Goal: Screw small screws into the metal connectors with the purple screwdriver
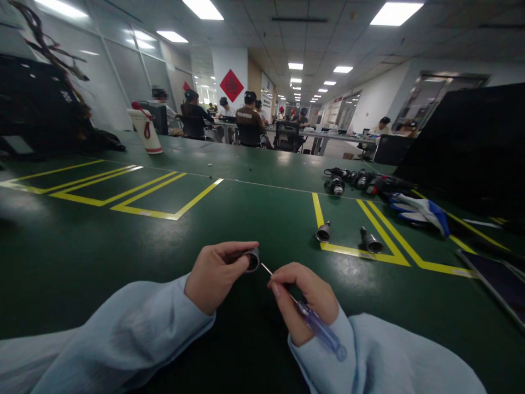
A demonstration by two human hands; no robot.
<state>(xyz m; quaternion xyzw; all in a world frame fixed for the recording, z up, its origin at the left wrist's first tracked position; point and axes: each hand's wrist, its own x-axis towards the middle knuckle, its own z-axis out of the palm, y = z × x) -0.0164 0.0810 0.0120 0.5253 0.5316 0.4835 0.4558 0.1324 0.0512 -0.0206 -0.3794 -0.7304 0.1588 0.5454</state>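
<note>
Between the thumb and fingers of my left hand [217, 273] is a grey metal cup-shaped part [253, 259], its round open end turned towards the right. My right hand [305, 295] pinches the shaft of a screwdriver with a clear purple handle [324, 331]. The screwdriver's tip points up and left, close to the rim of the metal part; whether they touch I cannot tell. My left fingers hide the rear of the part. Two similar flared metal parts, one [324, 232] and another [372, 241], lie on the table within a yellow tape outline.
The green table [262, 219] bears yellow tape outlines. Dark cylindrical fittings [337, 186] and a blue-and-white glove [422, 210] lie at the right, with a dark flat device [498, 279] nearer. A white cup [146, 130] stands at the back left. Several people sit at desks beyond.
</note>
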